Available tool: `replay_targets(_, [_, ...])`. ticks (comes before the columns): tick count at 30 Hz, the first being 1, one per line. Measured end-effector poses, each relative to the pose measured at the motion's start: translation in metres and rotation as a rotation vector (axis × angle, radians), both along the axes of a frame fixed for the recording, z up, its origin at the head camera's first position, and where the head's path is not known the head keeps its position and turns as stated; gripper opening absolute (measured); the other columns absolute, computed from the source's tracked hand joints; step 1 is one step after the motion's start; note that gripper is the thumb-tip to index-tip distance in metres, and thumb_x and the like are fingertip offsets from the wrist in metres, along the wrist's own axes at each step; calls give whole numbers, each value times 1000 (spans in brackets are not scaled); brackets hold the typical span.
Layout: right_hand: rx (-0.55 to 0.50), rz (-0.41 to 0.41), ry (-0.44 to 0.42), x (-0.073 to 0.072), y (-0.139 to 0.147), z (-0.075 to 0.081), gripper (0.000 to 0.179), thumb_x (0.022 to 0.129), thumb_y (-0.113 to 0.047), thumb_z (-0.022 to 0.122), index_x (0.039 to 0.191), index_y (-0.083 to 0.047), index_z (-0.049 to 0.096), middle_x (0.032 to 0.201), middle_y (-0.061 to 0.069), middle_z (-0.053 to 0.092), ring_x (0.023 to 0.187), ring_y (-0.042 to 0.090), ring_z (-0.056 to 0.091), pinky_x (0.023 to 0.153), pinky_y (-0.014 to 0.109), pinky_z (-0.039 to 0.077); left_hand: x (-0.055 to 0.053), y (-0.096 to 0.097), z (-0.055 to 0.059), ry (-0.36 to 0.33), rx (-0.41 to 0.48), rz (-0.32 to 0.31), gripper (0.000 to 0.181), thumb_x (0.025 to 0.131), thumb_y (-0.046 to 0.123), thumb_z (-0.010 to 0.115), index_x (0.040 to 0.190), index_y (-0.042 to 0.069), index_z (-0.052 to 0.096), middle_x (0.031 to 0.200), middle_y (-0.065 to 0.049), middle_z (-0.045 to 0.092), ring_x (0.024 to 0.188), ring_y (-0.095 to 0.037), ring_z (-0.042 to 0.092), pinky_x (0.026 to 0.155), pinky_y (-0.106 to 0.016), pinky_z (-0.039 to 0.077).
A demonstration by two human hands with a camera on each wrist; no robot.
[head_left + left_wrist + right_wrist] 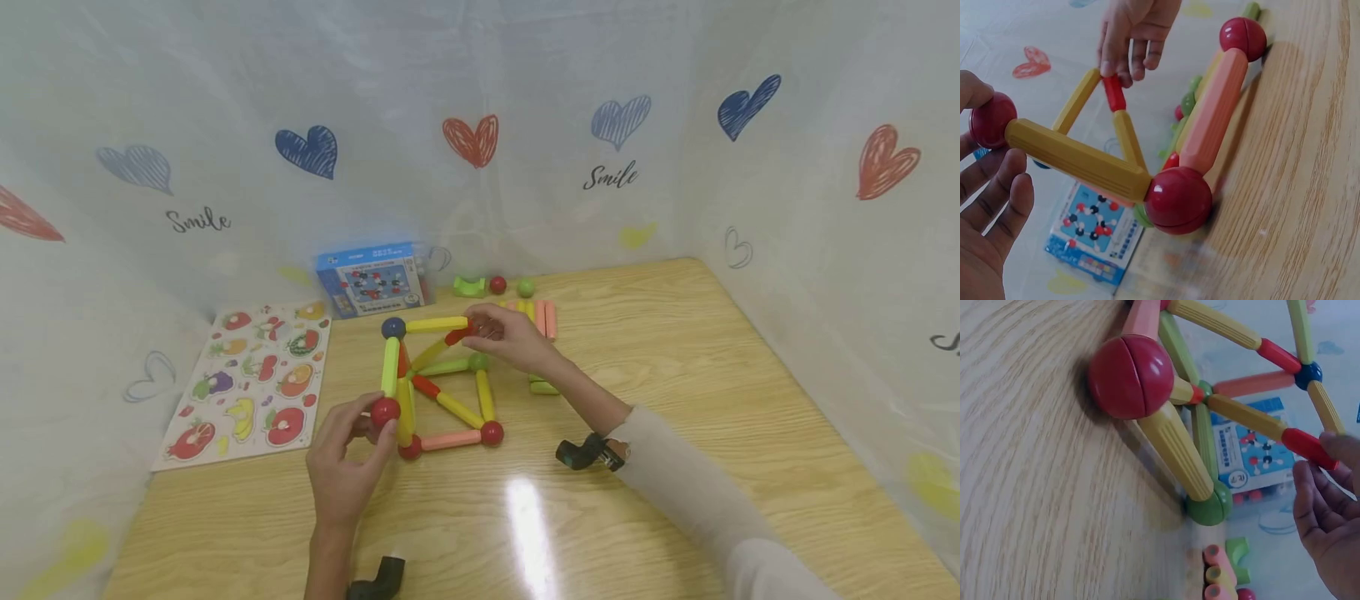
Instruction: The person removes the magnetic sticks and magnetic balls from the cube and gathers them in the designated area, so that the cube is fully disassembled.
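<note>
Rod-and-ball frame (427, 387): standing on the counter (675, 367), slightly left of its middle, lower balls resting on the wood. Both my hands are working at its upper part.

Left grip (347, 458): I am holding a red ball (386, 412) between thumb and fingers, narrowed to its width. The ball is sitting at my fingertips, well clear of the palm; a yellow rod (407, 412) is running from it down to a lower red ball (410, 447).

Right grip (513, 337): I am pinching a red rod end (1310, 448), thumb above, fingers below, nearly closed. The red end is lying between the fingertips, its yellow part slanting down into the frame. Another yellow rod (437, 324) is reaching my fingers from the blue ball (393, 328).

Around: a box (375, 283) is standing by the far edge; a fruit-picture board (247, 375) is lying along the left edge; loose salmon rods (551, 321) are lying beyond my right grip.
</note>
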State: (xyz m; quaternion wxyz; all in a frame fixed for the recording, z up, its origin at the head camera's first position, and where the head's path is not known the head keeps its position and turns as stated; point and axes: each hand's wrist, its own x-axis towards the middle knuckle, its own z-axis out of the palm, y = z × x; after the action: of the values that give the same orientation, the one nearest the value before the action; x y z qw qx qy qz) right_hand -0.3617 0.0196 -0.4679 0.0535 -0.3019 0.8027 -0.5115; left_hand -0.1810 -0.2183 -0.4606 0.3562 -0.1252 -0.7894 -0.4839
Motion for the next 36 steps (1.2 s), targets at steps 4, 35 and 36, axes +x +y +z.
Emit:
replay_targets(4, [81,-71,131,3,-5,0,23,89,-17,78,105,-4,69,91,2,68,80,14,64,71,27,55,0,1,-2,-8,7,6,40,73,-15,74,112,-8,68,98,-18,65,76,-11,59,70,-12,51])
replay_targets(35, [408,-158,321,67,104,-36,16,84,-7,79,99,-7,74,99,1,65,88,16,60,75,31,55,-5,-2,-7,18,-5,-20,43,72,-16,75,114,-8,68,98,-18,64,74,-13,58,70,-11,49])
replay_targets(36, [442,-157,332,68,105,-39,16,84,-8,79,99,-7,73,98,1,65,87,16,60,76,31,55,-4,1,-5,18,-2,-26,43,72,-17,74,114,-8,67,97,-19,64,73,-14,58,70,-11,49])
